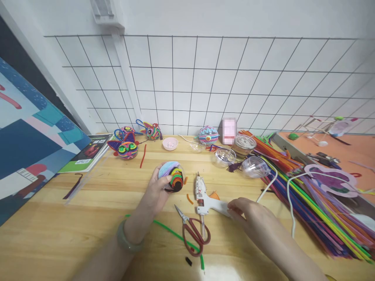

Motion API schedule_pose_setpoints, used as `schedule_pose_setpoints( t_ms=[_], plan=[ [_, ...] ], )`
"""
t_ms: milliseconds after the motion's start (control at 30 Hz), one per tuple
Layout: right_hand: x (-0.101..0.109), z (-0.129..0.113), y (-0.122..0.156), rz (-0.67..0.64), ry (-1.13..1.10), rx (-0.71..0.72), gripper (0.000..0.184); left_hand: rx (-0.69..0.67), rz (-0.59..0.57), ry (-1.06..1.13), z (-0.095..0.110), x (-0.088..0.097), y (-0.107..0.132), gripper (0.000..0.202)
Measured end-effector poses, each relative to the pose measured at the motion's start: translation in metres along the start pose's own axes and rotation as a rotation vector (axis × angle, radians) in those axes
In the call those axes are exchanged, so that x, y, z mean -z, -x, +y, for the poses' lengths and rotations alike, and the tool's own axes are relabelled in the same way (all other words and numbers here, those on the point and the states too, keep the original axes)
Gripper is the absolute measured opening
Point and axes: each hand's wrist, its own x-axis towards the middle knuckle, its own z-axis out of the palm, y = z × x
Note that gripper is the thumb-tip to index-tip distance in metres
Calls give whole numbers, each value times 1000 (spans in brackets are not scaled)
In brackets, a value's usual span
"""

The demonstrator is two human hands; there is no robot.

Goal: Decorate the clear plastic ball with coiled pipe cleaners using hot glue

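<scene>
My left hand [156, 189] is closed around a ball [172, 176] wrapped in coloured pipe cleaners, with black, orange and green rings on its near side and pale blue on top. My right hand [249, 214] lies low on the wooden table [96, 207], its fingertips touching the handle of a white hot glue gun [205, 197]. The fingers look loosely curled, not wrapped round the handle. Red-handled scissors [193, 230] lie between my two hands, over a green pipe cleaner [175, 236].
A large pile of coloured pipe cleaners [316, 199] fills the right side, with a white cord [290, 195] across it. Clear plastic half-spheres [254, 166], a small pink bowl [170, 143] and finished wrapped balls [127, 148] stand at the back. A book [88, 152] lies left.
</scene>
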Motion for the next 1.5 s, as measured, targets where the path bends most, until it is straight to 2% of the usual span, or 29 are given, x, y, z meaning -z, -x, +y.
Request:
schedule_pose_setpoints(
  t_ms=[67, 200, 233, 333, 467, 600, 667, 733, 767, 867, 967, 1067, 1100, 1133, 1200, 1233, 1267, 1367, 1500],
  plan=[
    [-8, -7, 7, 13, 3, 82, 23, -15, 2, 3, 1, 2, -2, 45],
    [-25, -34, 20, 63, -80, 388, 23, -28, -8, 11, -1, 6, -4, 40],
    [-29, -40, 20, 84, -73, 411, 20, -30, -7, 11, -2, 7, -4, 40],
    [-38, -52, 15, 88, 46, 324, 15, -33, 5, 8, -3, 8, -6, 42],
    [-45, -56, 1, 45, 215, 184, 13, -40, 28, 3, -3, 9, -8, 44],
    [-39, -42, -4, 99, 217, 138, 10, -49, 42, 2, -2, 12, -10, 45],
    [-34, -27, -4, 154, 226, 170, 12, -42, 38, 6, -2, 13, -11, 43],
    [-32, -9, -5, 150, 265, 149, 7, -37, 33, 7, -2, 13, -10, 42],
    [-32, 0, -7, 132, 265, 180, 8, -32, 28, 8, -2, 13, -10, 42],
    [-30, 24, -18, 184, 267, 259, 16, -26, 16, 23, -1, 11, -7, 44],
    [-24, 34, -29, 250, 290, 236, 22, -7, 2, 47, -1, 8, -5, 45],
    [-23, 18, -25, 312, 289, 251, 33, 14, -7, 51, -1, 6, -3, 46],
    [-27, 6, -19, 307, 229, 342, 33, 13, -10, 47, -1, 5, -3, 46],
    [-33, -9, -12, 307, 150, 395, 30, 8, -14, 42, -1, 5, -3, 48],
    [-51, -39, 3, 189, 42, 518, 20, -13, -24, 34, -2, 5, -2, 51],
    [-60, -52, 10, 148, 40, 547, 17, -23, -29, 30, -2, 5, -2, 53],
    [-69, -63, 14, 173, 72, 571, 16, -31, -34, 28, -2, 5, -1, 54],
    [-80, -76, 18, 187, 79, 499, 12, -35, -55, 32, -2, 4, 0, 54],
    [-63, -60, 15, 20, -211, 322, 13, 7, -57, 69, 1, 2, 3, 51]
  ],
)
